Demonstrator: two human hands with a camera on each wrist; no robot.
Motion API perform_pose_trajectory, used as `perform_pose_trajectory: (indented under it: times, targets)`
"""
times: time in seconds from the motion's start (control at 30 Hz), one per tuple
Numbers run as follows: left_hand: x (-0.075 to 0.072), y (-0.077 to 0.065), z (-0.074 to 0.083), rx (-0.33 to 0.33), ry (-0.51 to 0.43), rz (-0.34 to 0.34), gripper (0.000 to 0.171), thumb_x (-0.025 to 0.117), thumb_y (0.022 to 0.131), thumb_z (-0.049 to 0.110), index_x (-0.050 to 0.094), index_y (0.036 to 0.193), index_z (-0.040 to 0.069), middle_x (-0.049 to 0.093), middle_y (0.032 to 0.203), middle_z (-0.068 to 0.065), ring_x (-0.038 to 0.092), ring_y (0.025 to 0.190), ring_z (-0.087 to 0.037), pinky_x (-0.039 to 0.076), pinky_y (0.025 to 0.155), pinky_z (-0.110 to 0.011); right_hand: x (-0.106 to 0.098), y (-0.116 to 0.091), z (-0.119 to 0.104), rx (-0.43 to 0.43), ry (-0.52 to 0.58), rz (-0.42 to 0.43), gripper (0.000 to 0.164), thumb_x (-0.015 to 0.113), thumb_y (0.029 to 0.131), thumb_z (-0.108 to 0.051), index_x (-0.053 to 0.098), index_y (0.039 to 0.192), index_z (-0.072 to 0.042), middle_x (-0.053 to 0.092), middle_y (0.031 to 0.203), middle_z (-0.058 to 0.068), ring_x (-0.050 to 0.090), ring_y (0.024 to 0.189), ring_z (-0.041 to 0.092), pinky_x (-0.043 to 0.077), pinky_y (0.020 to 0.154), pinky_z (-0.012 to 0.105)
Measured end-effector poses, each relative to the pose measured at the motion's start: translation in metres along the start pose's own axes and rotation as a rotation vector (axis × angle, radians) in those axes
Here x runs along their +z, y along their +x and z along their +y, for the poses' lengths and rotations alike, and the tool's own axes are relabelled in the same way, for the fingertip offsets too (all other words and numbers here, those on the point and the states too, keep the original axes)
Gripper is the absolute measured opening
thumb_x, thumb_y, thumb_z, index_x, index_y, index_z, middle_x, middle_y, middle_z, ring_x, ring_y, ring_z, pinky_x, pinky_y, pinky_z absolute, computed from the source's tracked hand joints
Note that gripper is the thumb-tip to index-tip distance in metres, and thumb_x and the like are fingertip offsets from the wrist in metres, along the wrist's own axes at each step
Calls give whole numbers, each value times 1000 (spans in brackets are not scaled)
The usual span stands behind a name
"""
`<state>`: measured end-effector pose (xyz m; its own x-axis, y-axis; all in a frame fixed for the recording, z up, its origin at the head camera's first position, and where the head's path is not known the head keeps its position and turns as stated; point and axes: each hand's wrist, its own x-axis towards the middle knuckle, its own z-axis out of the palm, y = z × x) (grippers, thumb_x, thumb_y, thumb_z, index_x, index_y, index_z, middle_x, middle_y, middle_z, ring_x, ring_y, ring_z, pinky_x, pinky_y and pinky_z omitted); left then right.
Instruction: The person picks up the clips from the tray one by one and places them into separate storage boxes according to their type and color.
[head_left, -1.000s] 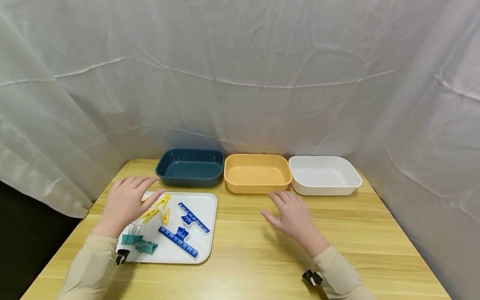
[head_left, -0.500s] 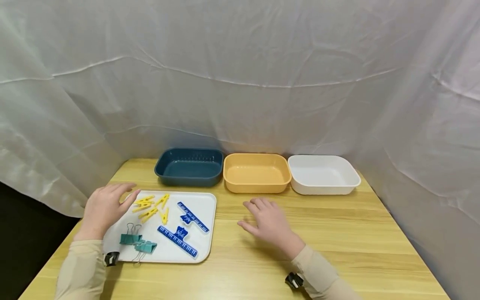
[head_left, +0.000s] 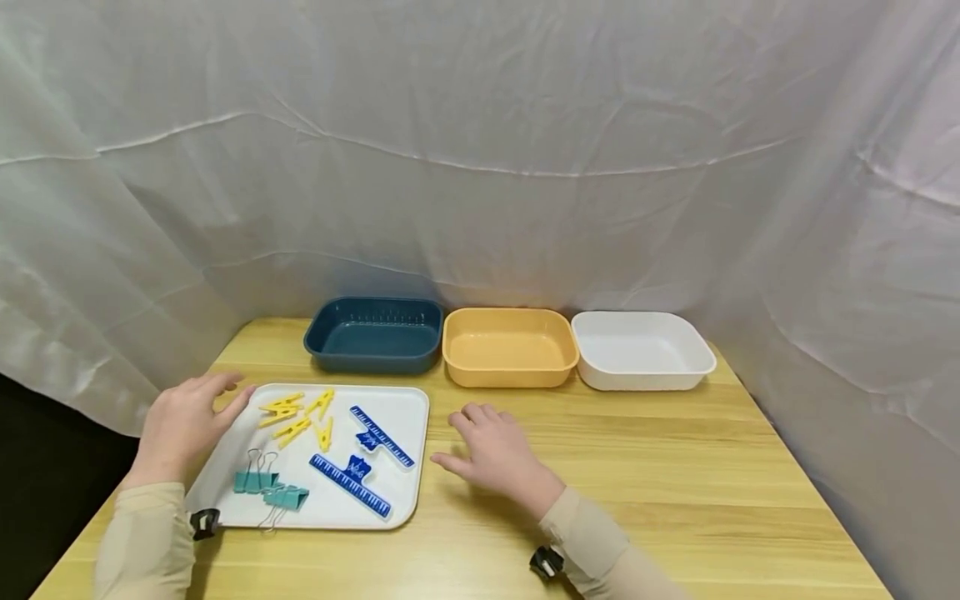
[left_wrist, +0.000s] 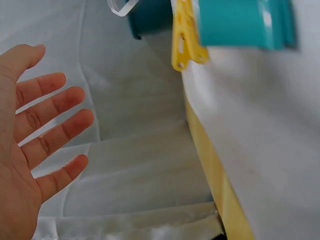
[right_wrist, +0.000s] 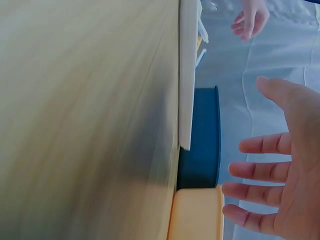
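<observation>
Left hand: positioned at the far left portion of the tray; the hand has its fingers extended and apart in the left wrist view, released.
Right hand: positioned over the table to the right of the tray; the hand has its fingers extended and spread in the right wrist view, released.
Tray: white, shallow, with rounded corners; the tray lies flat on the left part of the table.
Yellow clips: grouped in the far middle part of the tray; the clips lie at mixed angles. Exact count cannot be told where they overlap.
Teal binder clips: two units in the near left part of the tray; the binder clips meet or overlap, and a wire handle of the nearer one reaches across the near rim.
Blue ruler clips: two units with a piano-key pattern, on the right part of the tray; the far ruler clip and the near ruler clip both lie at a slant.
Bins: three in a row beyond the tray, against the curtain; from left to right, a dark blue bin, an orange bin and a white bin.
Sleeves: beige on both arms; left sleeve, right sleeve.
Wrist units: black; left unit, right unit.
</observation>
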<state>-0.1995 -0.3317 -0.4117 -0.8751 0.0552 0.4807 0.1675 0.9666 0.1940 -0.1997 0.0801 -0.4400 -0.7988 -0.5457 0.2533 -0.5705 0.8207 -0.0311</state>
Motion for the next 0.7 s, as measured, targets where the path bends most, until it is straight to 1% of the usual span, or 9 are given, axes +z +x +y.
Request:
perform_pose_trajectory:
  times: [0.1, 0.23, 0.37, 0.43, 0.53, 0.6, 0.67, 0.7]
  targets:
    - [2, -1, -6, 5, 22, -6, 38, 66, 91, 36, 67, 112, 4, 71, 100, -20, 64, 81, -40, 48, 70, -57, 4, 5, -8, 11, -4, -9, 60, 51, 88, -69, 62, 117, -18, 60, 104, 0, 58, 92, 18, 50, 73, 35]
    - [5, -1, -15, 15, 72, -25, 40, 66, 90, 39, 67, 110, 4, 71, 101, -20, 63, 82, -39, 47, 69, -58, 7, 11, -17, 37, -18, -43, 60, 50, 87, -71, 63, 111, -18, 59, 101, 0, 55, 88, 18, 50, 72, 36]
    - [5, -2, -24, 16, 115, -77, 42, 65, 91, 39, 67, 111, 3, 70, 107, -22, 60, 90, -40, 46, 73, -59, 11, 15, -24, 58, -11, -88, 62, 48, 87, -71, 62, 113, -17, 59, 103, 2, 56, 91, 19, 50, 75, 37]
    - [6, -2, -27, 15, 130, -109, 41, 65, 90, 40, 68, 109, 3, 70, 106, -21, 58, 92, -40, 45, 74, -59, 14, 17, -27, 71, -2, -112, 64, 49, 87, -71, 62, 117, -15, 59, 104, 3, 56, 91, 19, 51, 75, 38]
    - [10, 0, -31, 16, 154, -155, 40, 65, 90, 41, 68, 106, 3, 69, 102, -19, 56, 94, -39, 44, 75, -59, 16, 20, -30, 94, 16, -145, 66, 50, 87, -70, 60, 122, -14, 58, 105, 4, 57, 92, 20, 51, 75, 38]
    - [14, 0, -34, 19, 176, -188, 41, 65, 90, 41, 68, 105, 4, 68, 101, -19, 55, 94, -39, 43, 76, -60, 18, 22, -31, 110, 34, -165, 66, 52, 87, -69, 60, 122, -14, 58, 104, 5, 57, 91, 21, 52, 74, 38]
    - [17, 0, -36, 23, 191, -217, 40, 65, 89, 42, 67, 104, 4, 67, 103, -19, 54, 95, -38, 43, 77, -60, 20, 22, -33, 125, 54, -183, 64, 53, 87, -68, 59, 121, -14, 58, 103, 6, 58, 90, 22, 52, 74, 38]
    - [18, 0, -38, 27, 198, -229, 40, 65, 89, 42, 67, 104, 5, 66, 103, -19, 53, 95, -38, 43, 78, -61, 20, 22, -34, 133, 64, -191, 64, 54, 87, -68, 59, 121, -14, 59, 106, 7, 59, 93, 23, 53, 76, 40]
